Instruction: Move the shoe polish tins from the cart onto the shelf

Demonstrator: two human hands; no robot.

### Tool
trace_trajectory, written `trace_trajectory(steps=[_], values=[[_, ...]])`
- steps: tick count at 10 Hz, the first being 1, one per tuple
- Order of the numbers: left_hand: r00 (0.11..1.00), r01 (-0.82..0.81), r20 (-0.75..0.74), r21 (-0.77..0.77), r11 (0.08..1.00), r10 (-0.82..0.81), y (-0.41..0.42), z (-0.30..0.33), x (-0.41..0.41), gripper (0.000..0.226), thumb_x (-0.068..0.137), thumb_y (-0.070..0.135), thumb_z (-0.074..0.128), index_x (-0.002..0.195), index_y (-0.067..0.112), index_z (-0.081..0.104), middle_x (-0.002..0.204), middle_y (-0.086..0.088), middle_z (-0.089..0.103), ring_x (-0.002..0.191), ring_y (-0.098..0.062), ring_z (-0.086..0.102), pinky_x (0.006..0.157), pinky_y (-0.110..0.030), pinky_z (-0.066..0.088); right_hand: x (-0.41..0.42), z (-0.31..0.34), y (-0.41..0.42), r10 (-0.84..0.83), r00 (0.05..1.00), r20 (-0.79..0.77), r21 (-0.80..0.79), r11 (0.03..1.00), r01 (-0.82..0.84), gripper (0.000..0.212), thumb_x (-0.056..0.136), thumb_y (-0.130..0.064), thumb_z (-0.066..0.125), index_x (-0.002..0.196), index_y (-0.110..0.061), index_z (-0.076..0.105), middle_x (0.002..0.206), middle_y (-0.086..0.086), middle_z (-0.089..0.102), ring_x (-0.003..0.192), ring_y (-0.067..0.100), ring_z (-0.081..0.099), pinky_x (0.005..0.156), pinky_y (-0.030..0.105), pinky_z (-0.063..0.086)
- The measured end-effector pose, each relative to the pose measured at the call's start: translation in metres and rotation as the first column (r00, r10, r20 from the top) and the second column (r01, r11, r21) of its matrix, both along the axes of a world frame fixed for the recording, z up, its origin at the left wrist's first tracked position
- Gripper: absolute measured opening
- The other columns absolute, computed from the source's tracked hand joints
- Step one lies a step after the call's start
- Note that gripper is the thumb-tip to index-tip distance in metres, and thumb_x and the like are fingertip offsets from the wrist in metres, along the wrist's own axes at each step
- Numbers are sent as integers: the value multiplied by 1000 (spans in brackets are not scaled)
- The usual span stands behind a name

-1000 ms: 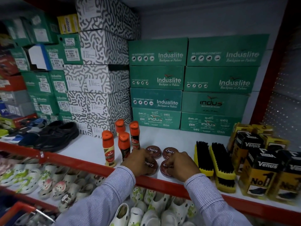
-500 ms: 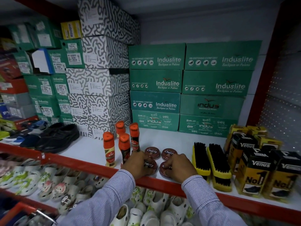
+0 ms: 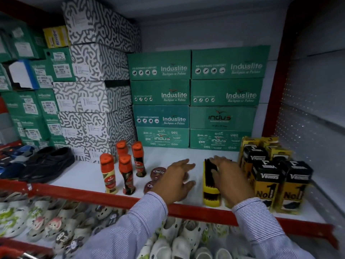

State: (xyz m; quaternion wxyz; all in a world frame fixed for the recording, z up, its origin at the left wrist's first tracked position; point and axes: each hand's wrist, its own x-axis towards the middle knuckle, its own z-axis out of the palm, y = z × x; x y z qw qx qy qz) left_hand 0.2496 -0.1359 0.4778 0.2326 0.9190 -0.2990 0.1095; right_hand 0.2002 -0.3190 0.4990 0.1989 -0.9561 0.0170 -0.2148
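Note:
Round brown shoe polish tins lie flat on the white shelf (image 3: 168, 156). One tin (image 3: 158, 171) shows fully and a second tin (image 3: 150, 186) peeks out at my left wrist. Others are hidden under my left hand (image 3: 176, 181), which hovers over them with fingers spread and nothing in it. My right hand (image 3: 226, 176) rests flat with fingers apart on the bristles of the yellow shoe brushes (image 3: 210, 187) to the right of the tins. I cannot see the cart.
Orange-capped polish bottles (image 3: 128, 172) stand left of the tins. Yellow and black Venus boxes (image 3: 276, 176) crowd the right end. Green Induslite boxes (image 3: 194, 98) and patterned boxes (image 3: 93, 90) fill the back. Black shoes (image 3: 48, 163) sit at left. A red rail (image 3: 112, 197) edges the shelf.
Both hands have let go of the two front tins. My left hand lifted and opened over the tins. My right hand moved right onto the brushes. The view moved closer.

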Motion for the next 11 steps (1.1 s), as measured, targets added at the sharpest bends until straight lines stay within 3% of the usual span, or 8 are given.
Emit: trace_trajectory(steps=[2,5,6,7,8,9,10,11], values=[[993,108,-59,104,989,-103,-56,-7,-7,56,97,28,60,150,19,42,162,-6,35,152,-22,29,123,-32,23,-14,-11,-36,-71,964,-255,-103,994,46,35,92,-1,50,124,-11,61,124,16,65,114,32,63,90,35,55],[997,71,-25,66,995,-70,-68,-7,-17,46,96,24,62,141,16,56,153,-5,50,140,-22,49,115,-23,33,-22,-9,-35,-86,958,-273,-143,988,48,31,93,3,51,122,-5,60,124,17,62,115,33,62,91,38,55],[997,73,8,72,995,-74,-68,-5,-19,49,97,23,60,145,18,51,158,-4,43,145,-21,42,118,-23,27,-31,-1,-34,-37,986,-164,-125,992,17,39,92,5,51,127,-9,57,135,12,58,121,29,61,95,35,53],[988,101,111,21,995,-103,-78,6,-24,53,98,22,55,150,24,42,162,2,35,151,-18,31,123,-26,21,-43,16,-48,60,995,76,-85,995,-53,61,94,5,51,150,-16,43,161,2,38,150,17,35,122,27,29],[961,177,223,-38,983,-164,-106,23,-36,55,100,19,51,152,25,36,164,5,31,152,-14,27,124,-22,16,-59,36,-80,-24,969,245,-92,995,48,61,94,5,54,151,-14,43,161,3,38,152,18,30,122,25,18],[938,259,244,-23,966,-245,-137,31,-47,58,100,9,46,154,23,32,165,4,28,152,-13,25,121,-17,10,-72,39,-109,-212,940,267,-84,967,241,40,96,-1,51,133,-11,60,138,11,62,126,26,60,101,30,50],[939,286,192,22,958,-285,-154,34,-52,60,96,3,43,152,20,36,163,0,33,152,-17,28,120,-20,11,-73,31,-124,-316,941,120,-69,943,325,18,97,-9,52,99,-14,68,102,9,74,74,21,63,60,21,39],[940,307,152,16,952,-305,-158,33,-54,61,93,2,41,153,17,35,163,-1,33,152,-17,28,121,-20,13,-69,27,-131,-301,951,74,-44,952,304,18,97,-10,51,96,-16,68,97,7,76,68,17,62,46,16,33]])
